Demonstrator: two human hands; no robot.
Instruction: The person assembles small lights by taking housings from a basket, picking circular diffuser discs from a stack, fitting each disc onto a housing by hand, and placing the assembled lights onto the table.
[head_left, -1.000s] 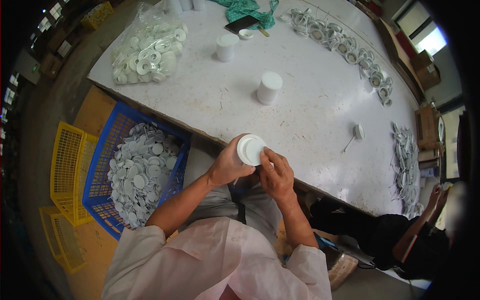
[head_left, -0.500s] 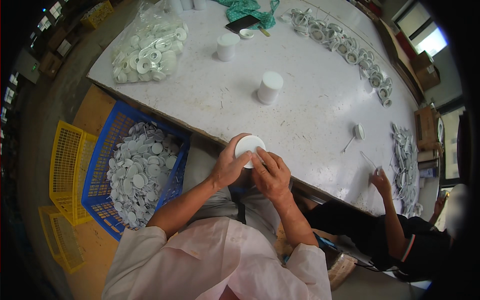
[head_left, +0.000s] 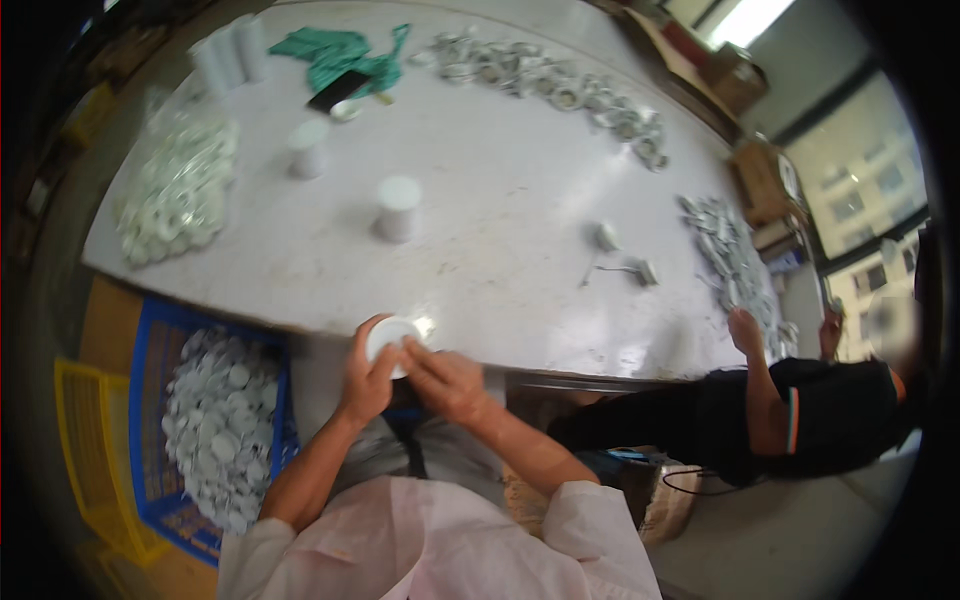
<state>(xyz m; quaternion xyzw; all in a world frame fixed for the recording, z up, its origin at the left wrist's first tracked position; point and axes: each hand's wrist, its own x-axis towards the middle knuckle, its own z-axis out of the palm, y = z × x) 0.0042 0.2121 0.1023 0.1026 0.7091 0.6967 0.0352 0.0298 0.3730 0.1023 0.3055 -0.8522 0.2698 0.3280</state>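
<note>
Both hands meet at the near edge of the white table [head_left: 500, 230], just below its rim. The left hand [head_left: 365, 385] has its fingers curled shut around a round white plastic cap [head_left: 392, 338], which faces upward and sits against the table edge. The right hand [head_left: 447, 382] lies close beside it, its fingers [head_left: 415, 352] stretched forward onto the rim of the same cap; how firmly they pinch cannot be told through the blur.

On the table stand two short white cylindrical stacks of caps, one [head_left: 398, 208] nearer and one [head_left: 308, 147] farther back. A clear bag of white caps [head_left: 178, 195] lies at the left end. A green cloth [head_left: 340, 55] with one dark phone [head_left: 338, 91] on it lies at the far side.

To the left, below the table, one blue plastic crate [head_left: 145, 400] holds a heap of white caps, with one yellow crate [head_left: 85, 440] just beside it.

At the right, another person in dark clothing [head_left: 800, 420] rests one hand [head_left: 745, 330] on the table edge.
</note>
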